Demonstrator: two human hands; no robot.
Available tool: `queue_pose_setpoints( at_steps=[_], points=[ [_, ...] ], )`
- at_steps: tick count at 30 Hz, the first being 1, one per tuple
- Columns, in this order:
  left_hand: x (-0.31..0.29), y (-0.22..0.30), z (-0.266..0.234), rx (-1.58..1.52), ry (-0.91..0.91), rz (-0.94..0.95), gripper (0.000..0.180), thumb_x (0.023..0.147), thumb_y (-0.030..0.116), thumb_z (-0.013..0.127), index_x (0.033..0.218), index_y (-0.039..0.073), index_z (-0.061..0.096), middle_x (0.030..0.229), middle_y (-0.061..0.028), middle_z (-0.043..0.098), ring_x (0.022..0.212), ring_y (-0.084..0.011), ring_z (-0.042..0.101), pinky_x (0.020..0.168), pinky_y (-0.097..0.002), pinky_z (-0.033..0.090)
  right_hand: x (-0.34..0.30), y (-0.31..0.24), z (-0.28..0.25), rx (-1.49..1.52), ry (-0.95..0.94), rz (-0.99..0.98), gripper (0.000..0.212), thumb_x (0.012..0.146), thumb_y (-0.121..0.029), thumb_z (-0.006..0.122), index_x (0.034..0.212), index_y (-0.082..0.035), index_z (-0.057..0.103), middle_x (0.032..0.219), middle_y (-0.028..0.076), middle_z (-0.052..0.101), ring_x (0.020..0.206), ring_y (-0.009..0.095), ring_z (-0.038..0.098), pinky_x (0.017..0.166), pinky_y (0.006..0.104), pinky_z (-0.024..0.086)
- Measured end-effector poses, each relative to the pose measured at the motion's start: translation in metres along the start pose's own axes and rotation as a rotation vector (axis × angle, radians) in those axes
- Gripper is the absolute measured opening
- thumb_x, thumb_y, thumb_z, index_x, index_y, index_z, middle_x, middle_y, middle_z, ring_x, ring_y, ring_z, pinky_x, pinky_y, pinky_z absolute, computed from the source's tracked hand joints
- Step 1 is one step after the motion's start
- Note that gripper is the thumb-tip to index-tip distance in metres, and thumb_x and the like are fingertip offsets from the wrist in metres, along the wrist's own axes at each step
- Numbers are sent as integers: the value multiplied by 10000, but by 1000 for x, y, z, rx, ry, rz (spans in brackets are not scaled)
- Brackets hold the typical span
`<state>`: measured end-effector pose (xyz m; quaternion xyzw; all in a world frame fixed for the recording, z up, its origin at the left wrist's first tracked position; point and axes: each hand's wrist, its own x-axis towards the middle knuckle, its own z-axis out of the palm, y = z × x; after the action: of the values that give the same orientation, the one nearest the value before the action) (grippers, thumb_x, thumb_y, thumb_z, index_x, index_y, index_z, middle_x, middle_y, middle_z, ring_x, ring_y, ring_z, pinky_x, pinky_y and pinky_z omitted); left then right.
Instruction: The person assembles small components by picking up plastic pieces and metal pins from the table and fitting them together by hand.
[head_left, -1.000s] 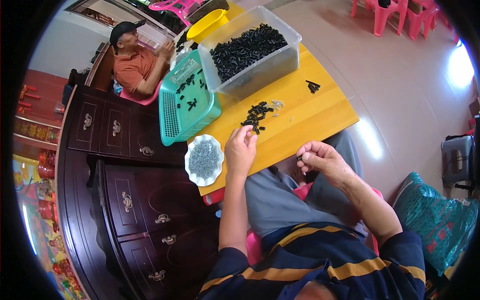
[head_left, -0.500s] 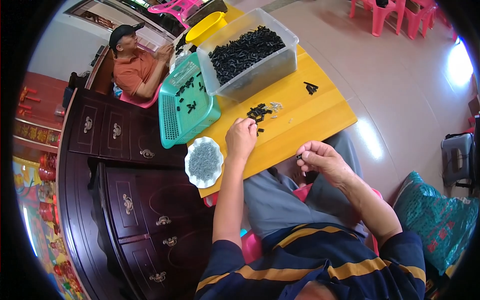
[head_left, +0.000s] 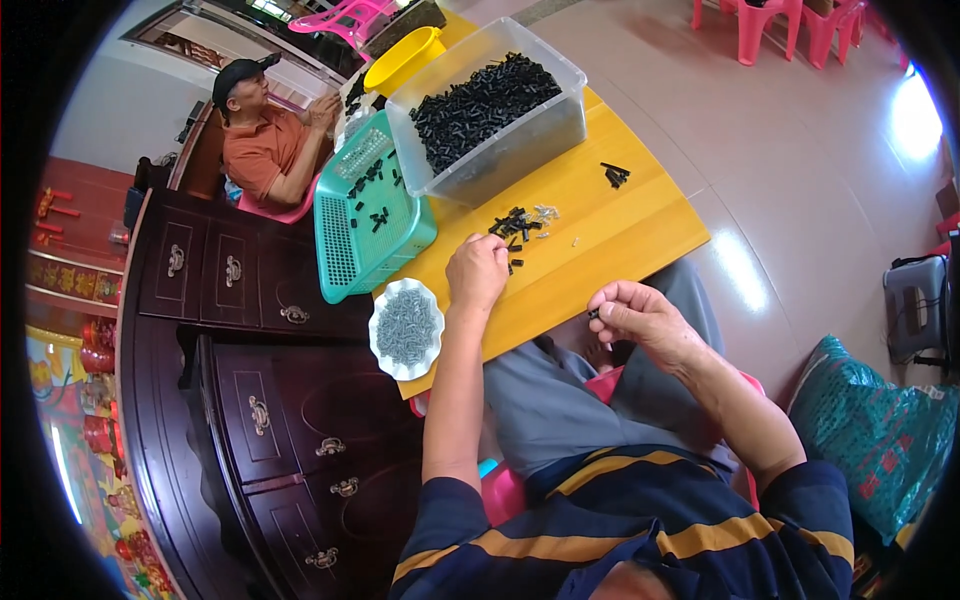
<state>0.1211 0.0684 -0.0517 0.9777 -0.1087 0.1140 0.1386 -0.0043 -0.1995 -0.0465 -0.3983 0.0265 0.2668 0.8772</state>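
My right hand [head_left: 645,318] is raised beside the table's near edge, thumb and forefinger pinching a small black plastic piece [head_left: 593,313]. Over the yellow wooden table, my left hand [head_left: 477,270] reaches to a small pile of black plastic pieces [head_left: 514,222]. Its fingers are drawn together at the pile's near side, and what is between them is hidden. Small clear pieces [head_left: 545,213] lie against the pile's right side. Left of my left forearm stands a white scalloped bowl [head_left: 375,348] full of small clear-grey pieces [head_left: 405,325].
A big translucent bin [head_left: 500,150] of black pieces stands behind the pile. Left of it is a green basket [head_left: 405,235], with a yellow tub [head_left: 405,62] farther back. More black pieces [head_left: 615,175] lie right. Dark drawers [head_left: 300,400] flank the table; another person [head_left: 265,150] sits beyond.
The whole view has shifted slightly. My left hand stays at the pile with its fingers closed, and my right hand still pinches the black piece.
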Motion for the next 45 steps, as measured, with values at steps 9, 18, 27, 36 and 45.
queue_pose_setpoints(
  at_steps=[9, 18, 27, 36, 45],
  points=[
    [3, 0, 0, 12, -22, -56, 110, 831, 195, 717, 850, 90, 743, 860, -128, 704, 821, -354, 685, 745, -475, 547, 0, 0, 3, -10, -1, 2, 121, 1024, -145, 608, 1095, -52, 640, 919, 24, 702, 763, 62, 661, 747, 207, 550],
    [7, 63, -23, -218, 56, 49, 82, 833, 154, 713, 811, 77, 697, 790, -103, 691, 726, -316, 679, 666, -425, 534, 0, 0, 2, -1, 3, 2, 127, 1024, -161, 609, 1103, -66, 642, 918, 8, 701, 757, 46, 640, 714, 199, 523],
    [48, 143, 42, -113, -103, 387, 120, 844, 197, 685, 842, 79, 709, 838, -114, 700, 784, -333, 687, 692, -458, 550, 2, 0, -2, -22, -1, -52, 136, 1032, -185, 598, 1109, -83, 646, 916, -8, 700, 766, 35, 635, 722, 183, 511],
    [70, 130, 28, -87, 4, 323, 136, 858, 212, 710, 879, 79, 699, 887, -123, 700, 809, -347, 682, 716, -468, 545, 2, -2, -5, 182, 40, -70, 118, 1020, -172, 612, 1087, -86, 658, 890, -1, 705, 746, 52, 650, 714, 190, 524],
    [24, -4, -24, -61, -32, 117, 77, 821, 153, 723, 857, 85, 723, 833, -122, 703, 769, -330, 680, 680, -430, 533, 3, 0, -4, 177, 42, -47, 112, 1020, -170, 611, 1079, -88, 661, 893, -2, 706, 750, 47, 650, 709, 187, 525]
  ],
)
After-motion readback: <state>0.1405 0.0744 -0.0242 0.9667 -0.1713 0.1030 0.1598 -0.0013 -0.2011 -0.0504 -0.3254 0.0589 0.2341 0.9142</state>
